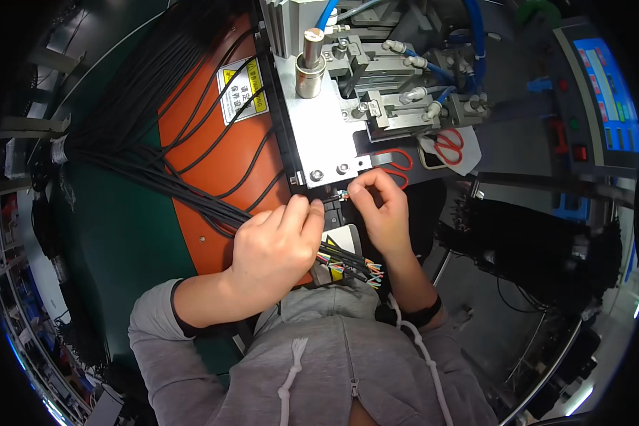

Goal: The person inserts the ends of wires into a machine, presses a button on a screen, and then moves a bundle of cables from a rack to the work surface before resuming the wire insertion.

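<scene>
My left hand (275, 245) is closed around black cables, with its thumb and forefinger at the front edge of the machine. Under that hand, a bundle of cut cable ends (348, 264) sticks out, showing thin coloured wires. My right hand (385, 211) pinches the small coloured wires (343, 194) at the end of one black cable, close to my left fingertips. Both hands are just below the machine's bright metal plate (326, 131). The exact grip of the right fingertips on single wires is too small to make out.
Long black cables (149, 174) run leftward over an orange panel (213, 160) and a green surface (113, 248). Red-handled scissors (402, 162) lie beside the plate, and another red-handled pair (449, 146) is farther right. Pneumatic cylinders with blue hoses (440, 71) stand behind. A screen (609, 99) is at right.
</scene>
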